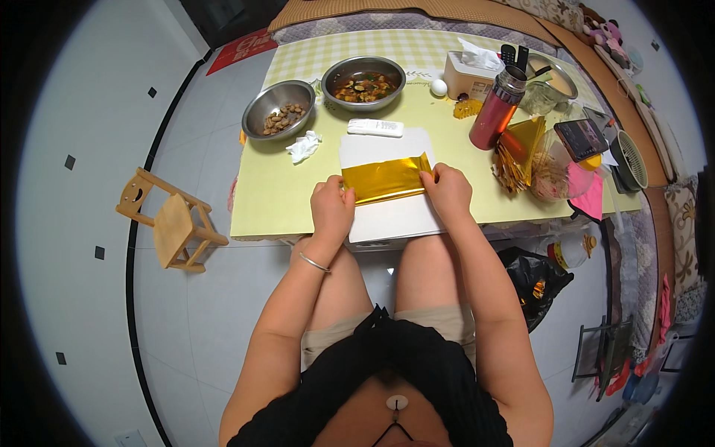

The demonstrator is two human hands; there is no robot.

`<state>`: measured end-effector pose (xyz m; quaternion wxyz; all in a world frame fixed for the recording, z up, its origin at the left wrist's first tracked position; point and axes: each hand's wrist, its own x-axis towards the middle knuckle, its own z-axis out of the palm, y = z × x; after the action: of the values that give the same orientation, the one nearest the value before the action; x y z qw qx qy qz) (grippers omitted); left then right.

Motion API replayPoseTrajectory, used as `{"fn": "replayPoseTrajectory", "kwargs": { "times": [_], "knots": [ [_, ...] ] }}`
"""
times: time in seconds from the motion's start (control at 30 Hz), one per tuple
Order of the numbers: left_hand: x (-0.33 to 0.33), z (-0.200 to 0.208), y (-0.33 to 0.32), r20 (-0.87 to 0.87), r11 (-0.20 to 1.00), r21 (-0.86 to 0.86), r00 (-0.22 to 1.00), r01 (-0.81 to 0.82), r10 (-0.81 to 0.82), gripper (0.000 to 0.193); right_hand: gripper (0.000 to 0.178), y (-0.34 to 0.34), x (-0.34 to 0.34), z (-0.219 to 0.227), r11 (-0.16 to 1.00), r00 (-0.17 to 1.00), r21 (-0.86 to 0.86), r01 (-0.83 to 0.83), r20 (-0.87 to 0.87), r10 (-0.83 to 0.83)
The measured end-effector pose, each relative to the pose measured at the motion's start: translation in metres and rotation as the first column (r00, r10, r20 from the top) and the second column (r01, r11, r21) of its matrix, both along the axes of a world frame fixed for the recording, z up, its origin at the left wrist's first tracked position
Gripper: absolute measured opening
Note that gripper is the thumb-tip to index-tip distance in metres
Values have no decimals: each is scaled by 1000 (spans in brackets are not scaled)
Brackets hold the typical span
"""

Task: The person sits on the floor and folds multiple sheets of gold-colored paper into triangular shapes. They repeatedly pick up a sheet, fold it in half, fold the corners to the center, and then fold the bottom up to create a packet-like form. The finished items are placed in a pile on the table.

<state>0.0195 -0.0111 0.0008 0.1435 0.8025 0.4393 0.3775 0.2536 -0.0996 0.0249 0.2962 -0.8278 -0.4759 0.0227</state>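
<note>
A shiny gold foil sheet [383, 179], long and folded narrow, lies over a white board [395, 220] at the table's near edge. My left hand [332, 210] grips its left end, thumb and fingers pinched together. At the other end my right hand [449, 192] pinches the foil's right edge. Just beyond the board's far side rests a white oblong packet [375, 128]. A crumpled white tissue [304, 147] is up and left of my left hand. Right of my right hand stands a bundle of folded gold foil pieces [514, 160].
Two metal bowls, one with brown nuts or shells [257, 119] and one with food in liquid [330, 88], stand at the back left. A red thermos [494, 112], tissue box [465, 80], phone [581, 139] and green basket [630, 160] crowd the right. A small wooden chair [175, 223] stands left.
</note>
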Motion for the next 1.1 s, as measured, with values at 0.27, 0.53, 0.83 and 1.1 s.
{"fn": "replayPoseTrajectory", "kwargs": {
  "times": [0.27, 0.53, 0.83, 1.1],
  "knots": [
    [8, 29, -5, -278, 914, 375, 959, 156, -50, 31, 26, -2, 1, 2, 998, 993, -64, -13, 119, 21],
    [8, 22, 12, -492, 773, -144, 633, 618, -597, 48, 47, 2, -16, 0, 913, 782, 12, -409, 520, 343],
    [-39, 33, -23, -602, 881, -149, 665, 450, -442, 84, 80, -54, 17, -7, 844, 847, -288, -452, 157, 507],
    [3, 32, 56, -291, 969, -144, 928, 199, -234, 49, 32, -9, 18, -20, 917, 876, 321, -239, -336, 346]
  ]
}}
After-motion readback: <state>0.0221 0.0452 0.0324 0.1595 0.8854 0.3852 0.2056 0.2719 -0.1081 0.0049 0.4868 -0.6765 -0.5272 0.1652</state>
